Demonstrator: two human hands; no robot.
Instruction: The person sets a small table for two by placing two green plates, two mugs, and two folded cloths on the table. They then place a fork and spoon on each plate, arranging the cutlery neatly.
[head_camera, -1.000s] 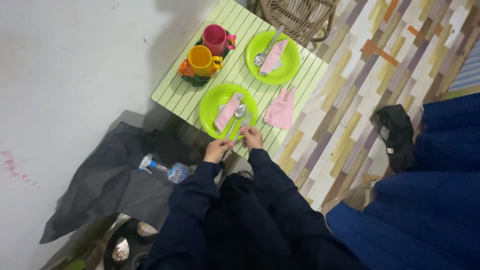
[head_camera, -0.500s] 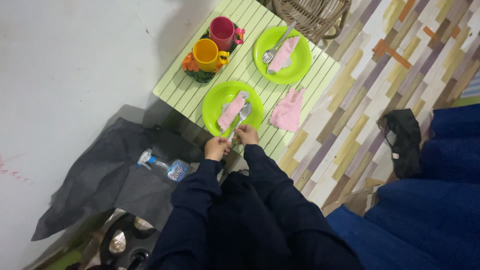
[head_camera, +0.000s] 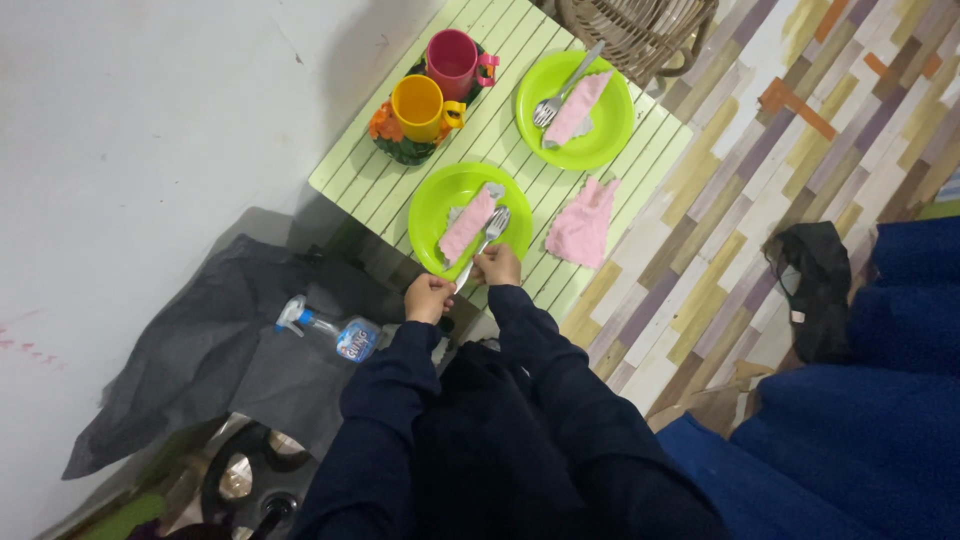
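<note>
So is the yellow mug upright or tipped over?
Upright: the yellow mug stands with its open mouth facing up, beside the pink mug.

Wall: to your left you have a plain white wall (head_camera: 130, 130), scuffed, with faint red marks low down.
Floor: under you runs a floor (head_camera: 740, 150) of mixed planks in purple, yellow, grey and orange.
Surface: a pale green slatted surface (head_camera: 640, 160) stands between wall and floor.
Chair: a wicker chair (head_camera: 640, 30) sits just beyond its far edge.
Cloth: a dark grey sheet (head_camera: 200, 360) lies crumpled by the wall.
Right side: a deep blue fabric mass (head_camera: 860, 400) fills your lower right.
</note>
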